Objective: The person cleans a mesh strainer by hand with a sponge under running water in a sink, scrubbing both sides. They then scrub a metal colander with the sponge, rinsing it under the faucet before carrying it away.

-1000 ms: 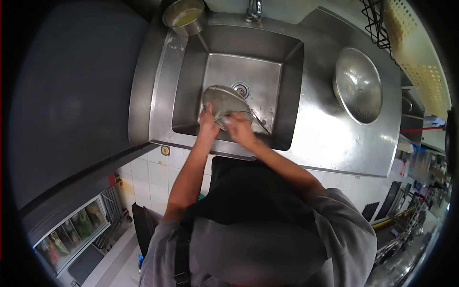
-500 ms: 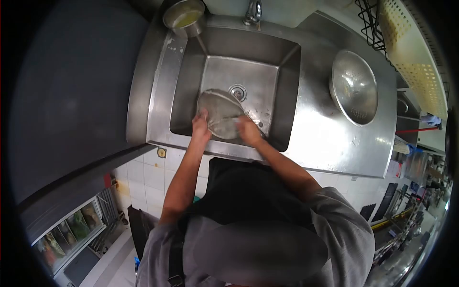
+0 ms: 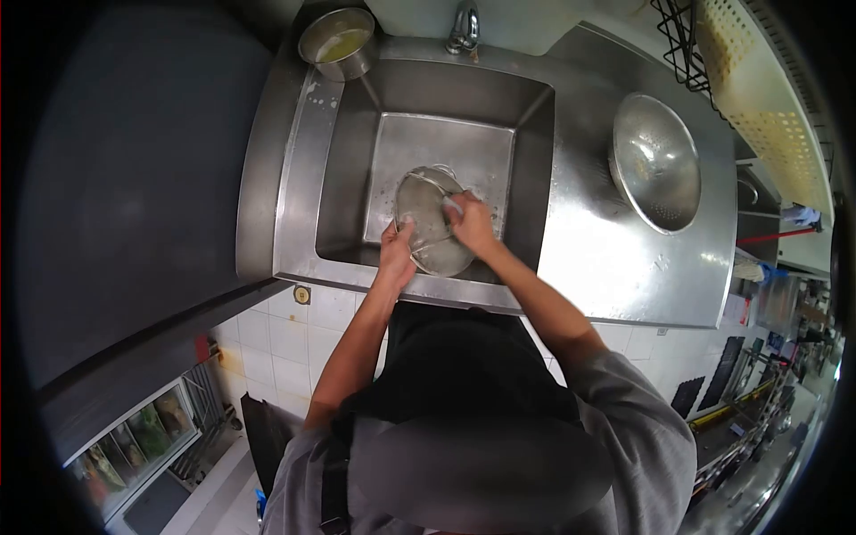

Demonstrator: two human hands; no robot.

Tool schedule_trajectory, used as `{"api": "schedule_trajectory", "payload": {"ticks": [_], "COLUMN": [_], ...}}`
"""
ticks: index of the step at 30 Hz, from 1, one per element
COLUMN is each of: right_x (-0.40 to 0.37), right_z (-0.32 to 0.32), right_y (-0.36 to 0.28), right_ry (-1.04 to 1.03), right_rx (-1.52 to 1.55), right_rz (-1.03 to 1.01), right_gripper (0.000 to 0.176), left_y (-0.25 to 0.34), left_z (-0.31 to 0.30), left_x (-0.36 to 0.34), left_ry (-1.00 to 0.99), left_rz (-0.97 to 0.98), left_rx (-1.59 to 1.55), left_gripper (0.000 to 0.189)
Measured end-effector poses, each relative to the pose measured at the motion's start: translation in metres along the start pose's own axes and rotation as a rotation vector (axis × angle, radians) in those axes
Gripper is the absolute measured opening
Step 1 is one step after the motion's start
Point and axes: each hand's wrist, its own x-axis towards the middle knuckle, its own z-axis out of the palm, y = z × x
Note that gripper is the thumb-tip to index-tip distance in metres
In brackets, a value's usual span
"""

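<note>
Your left grip [image 3: 399, 254] and right grip [image 3: 473, 225] are both full: over the front of the sink [image 3: 446, 135] you've got a round greyish piece [image 3: 432, 229] pinched in the left, and a small pale thing [image 3: 453, 205] (too blurry) in the right.

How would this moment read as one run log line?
left hand: holding round grey utensil by edge | right hand: holding small pale item over it | place: over sink | colander: on counter
</note>
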Motion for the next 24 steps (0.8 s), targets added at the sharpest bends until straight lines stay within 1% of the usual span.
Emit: {"api": "schedule_trajectory", "payload": {"ticks": [2, 3, 6, 7, 9, 10, 12, 13, 15, 16, 17, 19, 21, 22, 23, 24], "right_x": [-0.009, -0.009, 0.005, 0.020, 0.055, 0.059, 0.069, 0.073, 0.037, 0.024, 0.022, 0.033, 0.032, 0.015, 0.011, 0.015], "right_z": [0.006, -0.001, 0.014, 0.010, 0.012, 0.015, 0.006, 0.003, -0.009, -0.013, -0.001, -0.009, -0.027, -0.034, -0.046, -0.045], "right_y": [-0.053, -0.082, -0.077, -0.071, -0.056, -0.048, -0.055, -0.060, -0.107, -0.121, -0.092, -0.040, 0.035, 0.078, 0.080, 0.080], "right_ry": [0.143, 0.035, 0.141, 0.062, 0.052, 0.041, 0.122, 0.161, -0.042, -0.145, -0.023, 0.179, -0.001, -0.112, -0.222, -0.100], "right_rx": [0.059, 0.098, 0.037, 0.086, -0.030, -0.087, -0.012, 0.028, -0.030, -0.062, -0.064, -0.036, -0.244, -0.257, -0.272, -0.250], "right_rz": [-0.089, -0.206, -0.389, -0.248, -0.188, -0.147, -0.169, -0.179, -0.404, -0.514, -0.472, -0.251, -0.086, -0.025, 0.030, 0.020], "right_gripper": [0.019, 0.018, 0.017, 0.016, 0.014, 0.013, 0.013, 0.013, 0.016, 0.017, 0.018, 0.021, 0.022, 0.021, 0.021, 0.021], "left_y": [0.006, 0.009, 0.016, 0.018, 0.017, 0.011, 0.007, 0.005, 0.002, 0.002, 0.002, 0.008, 0.020, 0.026, 0.034, 0.038], "left_z": [-0.002, -0.002, -0.007, -0.006, -0.003, -0.004, 0.003, 0.005, 0.010, 0.009, 0.004, 0.005, 0.007, 0.006, 0.006, 0.004], "left_x": [0.004, 0.004, 0.005, 0.008, 0.008, 0.003, 0.001, -0.002, -0.001, 0.000, -0.003, -0.004, -0.016, -0.016, -0.013, -0.014], "left_ry": [-0.081, -0.127, -0.190, -0.199, -0.204, -0.216, -0.253, -0.237, -0.210, -0.214, -0.213, -0.201, -0.166, -0.194, -0.224, -0.245], "left_rz": [0.020, 0.030, 0.061, 0.041, -0.001, -0.018, -0.034, -0.007, 0.053, 0.035, 0.010, -0.015, -0.050, -0.031, -0.005, 0.013], "left_rx": [0.031, 0.048, 0.119, 0.130, 0.142, 0.147, 0.167, 0.219, 0.319, 0.320, 0.321, 0.313, 0.308, 0.323, 0.335, 0.344], "left_gripper": [0.030, 0.032, 0.039, 0.040, 0.043, 0.045, 0.049, 0.049, 0.049, 0.050, 0.052, 0.054, 0.056, 0.056, 0.057, 0.057]}}
